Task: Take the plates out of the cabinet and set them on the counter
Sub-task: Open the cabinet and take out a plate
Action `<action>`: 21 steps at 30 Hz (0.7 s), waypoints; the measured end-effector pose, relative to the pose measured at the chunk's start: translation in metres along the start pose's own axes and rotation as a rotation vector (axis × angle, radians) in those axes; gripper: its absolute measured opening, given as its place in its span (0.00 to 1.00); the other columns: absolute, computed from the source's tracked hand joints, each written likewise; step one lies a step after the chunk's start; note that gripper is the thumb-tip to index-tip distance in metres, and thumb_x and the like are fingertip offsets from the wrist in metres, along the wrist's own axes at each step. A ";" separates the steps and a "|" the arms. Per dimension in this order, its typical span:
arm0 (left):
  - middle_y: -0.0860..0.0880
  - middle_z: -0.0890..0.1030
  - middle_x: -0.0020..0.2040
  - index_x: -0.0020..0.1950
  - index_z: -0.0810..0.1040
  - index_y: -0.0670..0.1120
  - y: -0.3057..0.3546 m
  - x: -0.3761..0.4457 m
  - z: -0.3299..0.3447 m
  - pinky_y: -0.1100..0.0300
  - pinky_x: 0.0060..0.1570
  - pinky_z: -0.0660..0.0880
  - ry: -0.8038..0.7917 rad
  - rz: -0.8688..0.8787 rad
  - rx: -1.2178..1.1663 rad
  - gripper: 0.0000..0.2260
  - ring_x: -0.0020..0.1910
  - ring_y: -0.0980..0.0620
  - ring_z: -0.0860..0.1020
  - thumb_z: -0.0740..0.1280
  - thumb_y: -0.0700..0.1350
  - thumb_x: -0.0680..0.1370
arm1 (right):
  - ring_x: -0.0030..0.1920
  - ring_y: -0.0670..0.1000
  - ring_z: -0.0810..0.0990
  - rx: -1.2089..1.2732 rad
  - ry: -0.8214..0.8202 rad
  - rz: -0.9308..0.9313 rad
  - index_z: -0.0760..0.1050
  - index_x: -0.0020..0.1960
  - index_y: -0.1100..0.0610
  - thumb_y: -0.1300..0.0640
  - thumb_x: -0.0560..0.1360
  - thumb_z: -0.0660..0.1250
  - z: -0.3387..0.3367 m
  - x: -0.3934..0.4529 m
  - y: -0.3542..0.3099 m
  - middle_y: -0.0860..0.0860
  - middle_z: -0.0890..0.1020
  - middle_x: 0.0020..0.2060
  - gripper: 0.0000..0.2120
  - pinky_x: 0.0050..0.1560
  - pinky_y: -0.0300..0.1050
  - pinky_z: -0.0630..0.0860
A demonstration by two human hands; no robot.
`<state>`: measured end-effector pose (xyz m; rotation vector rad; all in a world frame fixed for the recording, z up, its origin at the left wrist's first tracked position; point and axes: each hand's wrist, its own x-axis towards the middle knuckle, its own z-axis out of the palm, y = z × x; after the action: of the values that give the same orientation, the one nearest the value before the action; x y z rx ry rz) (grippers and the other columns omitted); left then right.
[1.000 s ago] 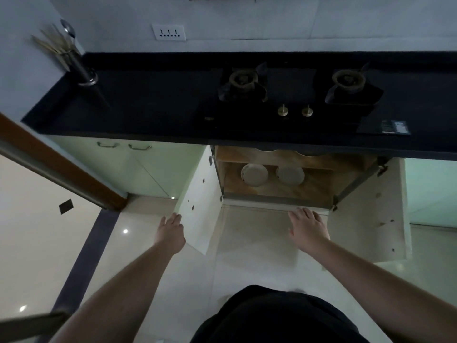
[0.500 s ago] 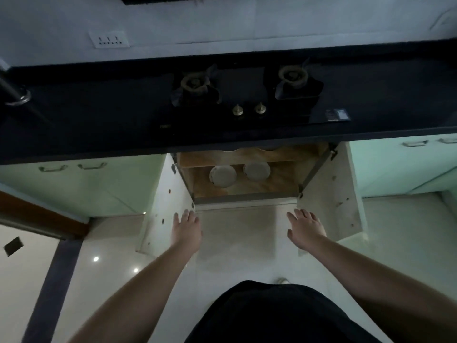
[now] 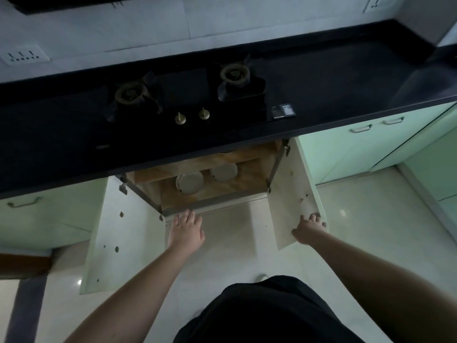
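Since the earlier frames, both hands had been carried forward toward the open cabinet (image 3: pixel 249 169), the left up to its lower front edge and the right out onto the right door (image 3: pixel 291 194). At this moment the left hand (image 3: pixel 186 230) was held flat with fingers straight and slightly spread, its fingertips just at the metal front rail (image 3: pixel 212 205) of the cabinet floor, nothing being gripped. The right hand (image 3: pixel 309 227) was laid against the lower outer edge of the swung-open right door, its fingers curled over that edge. Two pale round plates (image 3: pixel 190 182) were seen on the wooden floor inside the cabinet, side by side, the left plate nearer the front and the right plate (image 3: pixel 224 172) a little farther back. Both plates lay beyond the left hand's fingertips, apart from them, and well apart from the right hand. The left door (image 3: pixel 116 231) was also swung wide. Above the cabinet, the dark surface (image 3: pixel 333 90) was seen carrying a two-burner stove (image 3: pixel 188 95).
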<state>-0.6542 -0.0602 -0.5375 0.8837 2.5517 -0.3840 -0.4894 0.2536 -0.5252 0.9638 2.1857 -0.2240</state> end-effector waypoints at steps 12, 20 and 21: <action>0.42 0.50 0.81 0.79 0.58 0.48 0.003 -0.010 -0.003 0.43 0.76 0.49 -0.006 -0.100 -0.003 0.25 0.80 0.42 0.46 0.51 0.53 0.83 | 0.75 0.65 0.53 -0.036 -0.091 0.070 0.50 0.77 0.49 0.46 0.78 0.56 -0.018 0.023 0.018 0.58 0.52 0.77 0.30 0.72 0.58 0.56; 0.44 0.56 0.80 0.78 0.62 0.48 0.005 -0.027 -0.023 0.45 0.75 0.53 0.119 -0.154 -0.101 0.24 0.79 0.45 0.51 0.53 0.53 0.82 | 0.74 0.59 0.60 -0.021 0.112 -0.346 0.51 0.78 0.54 0.42 0.79 0.53 -0.036 0.021 -0.018 0.55 0.58 0.77 0.31 0.69 0.56 0.62; 0.44 0.57 0.80 0.78 0.62 0.48 0.003 -0.029 -0.025 0.45 0.75 0.54 0.145 -0.158 -0.111 0.24 0.79 0.45 0.52 0.52 0.54 0.82 | 0.75 0.59 0.59 -0.028 0.137 -0.380 0.50 0.78 0.54 0.42 0.79 0.53 -0.038 0.019 -0.027 0.55 0.58 0.77 0.32 0.70 0.56 0.62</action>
<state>-0.6385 -0.0634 -0.5028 0.6957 2.7559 -0.2289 -0.5378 0.2617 -0.5140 0.5545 2.4803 -0.3108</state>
